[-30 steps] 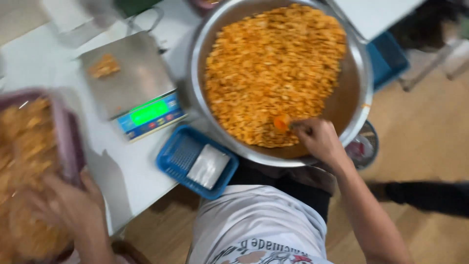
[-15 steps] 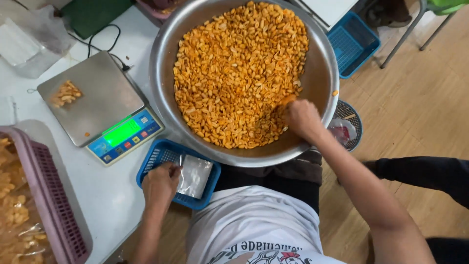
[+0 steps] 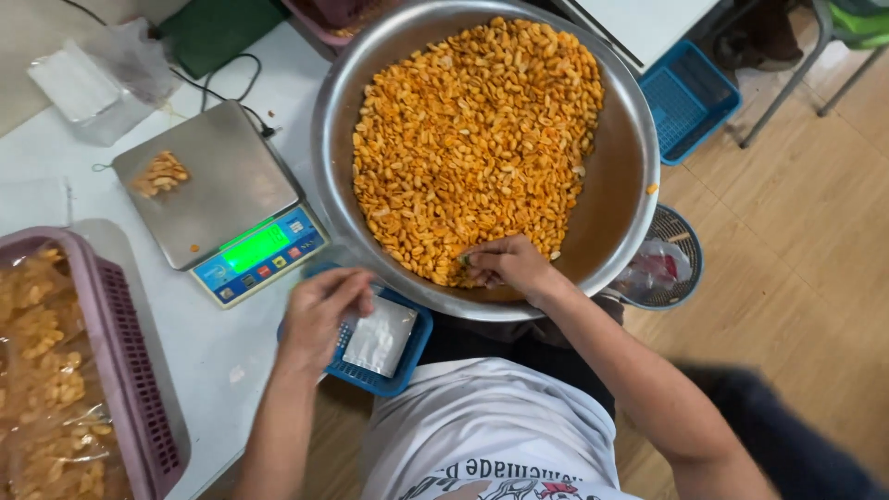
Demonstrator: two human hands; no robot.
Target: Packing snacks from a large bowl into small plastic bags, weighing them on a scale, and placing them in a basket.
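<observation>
Large steel basin (image 3: 630, 213), resting at the bench (image 3: 213, 352) edge and partly over the person's lap, filled across its left and middle with orange seasoned peanuts (image 3: 472, 148); the right inner wall is bare. Right hand (image 3: 509, 264) sits at the near edge of the nut heap, fingers curled together down into the nuts; whether they pinch anything cannot be told. Left hand (image 3: 319, 310) hovers over the small blue basket (image 3: 403, 366) just below the basin rim, fingers bent and close together, touching or nearly touching the clear bags (image 3: 380, 338) stacked inside. Digital scale (image 3: 218, 199) stands left of the basin, a small pile of nuts (image 3: 159, 174) on its steel platform. Pink crate (image 3: 139, 389) of filled bags occupies the bench's left end. Risks noted: the basin overhangs the bench, so a downward press by the right hand could tip it and spill nuts to the floor; the blue basket also projects past the edge and a tug on a bag could drag it off; oily fingers may fumble the thin bags.
</observation>
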